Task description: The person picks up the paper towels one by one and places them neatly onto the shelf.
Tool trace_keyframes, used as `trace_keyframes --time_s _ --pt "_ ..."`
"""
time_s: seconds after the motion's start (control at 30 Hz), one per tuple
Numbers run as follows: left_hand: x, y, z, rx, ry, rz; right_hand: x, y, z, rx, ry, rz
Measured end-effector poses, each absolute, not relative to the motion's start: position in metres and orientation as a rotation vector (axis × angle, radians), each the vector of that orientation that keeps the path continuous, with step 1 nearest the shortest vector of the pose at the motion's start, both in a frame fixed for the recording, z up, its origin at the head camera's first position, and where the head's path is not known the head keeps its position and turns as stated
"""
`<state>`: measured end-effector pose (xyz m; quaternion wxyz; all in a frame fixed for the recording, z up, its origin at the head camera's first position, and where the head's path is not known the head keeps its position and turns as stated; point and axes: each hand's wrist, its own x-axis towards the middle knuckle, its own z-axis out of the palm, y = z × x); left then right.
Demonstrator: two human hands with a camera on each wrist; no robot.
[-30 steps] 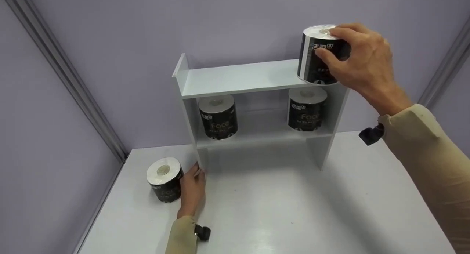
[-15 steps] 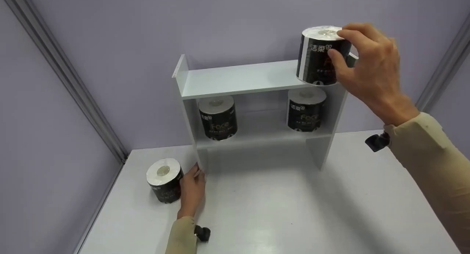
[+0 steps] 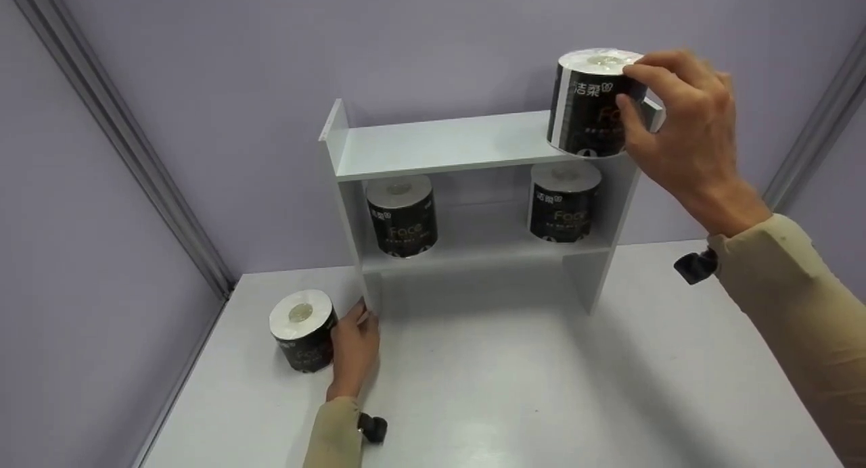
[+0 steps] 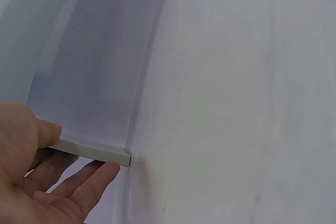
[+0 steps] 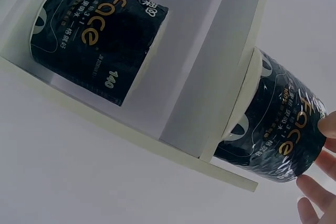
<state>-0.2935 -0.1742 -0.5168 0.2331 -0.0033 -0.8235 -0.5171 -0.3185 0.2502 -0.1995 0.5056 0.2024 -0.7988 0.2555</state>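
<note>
My right hand (image 3: 687,126) holds a black-wrapped toilet paper roll (image 3: 592,113) by its right side, thumb on the front and fingertips at the top rim. That roll stands upright at the right end of the top board of a white shelf (image 3: 446,143); the right wrist view shows its base at the board. My left hand (image 3: 355,353) pinches the lower front edge of the shelf's left side panel (image 4: 94,152), thumb on one face and fingers on the other. Just left of this hand, another roll (image 3: 304,333) stands on the table.
On the middle board stand two more rolls, one at the left (image 3: 404,218) and one at the right (image 3: 565,204). The shelf stands on a white table (image 3: 487,387) before a pale purple wall (image 3: 440,42). Metal frame posts (image 3: 135,143) rise at both sides.
My right hand has shifted slightly right along its roll, thumb and fingertips now nearer the roll's right side. The roll stays almost in place. My left hand and the other rolls have not moved.
</note>
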Motion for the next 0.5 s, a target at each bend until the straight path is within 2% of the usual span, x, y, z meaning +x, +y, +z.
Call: trace_keyframes --time_s 0.5 --pt "-0.2955 -0.1737 -0.5203 -0.017 -2.272 -1.435 -0.3228 0.2489 -0.2049 0.488 -1.887 0.635"
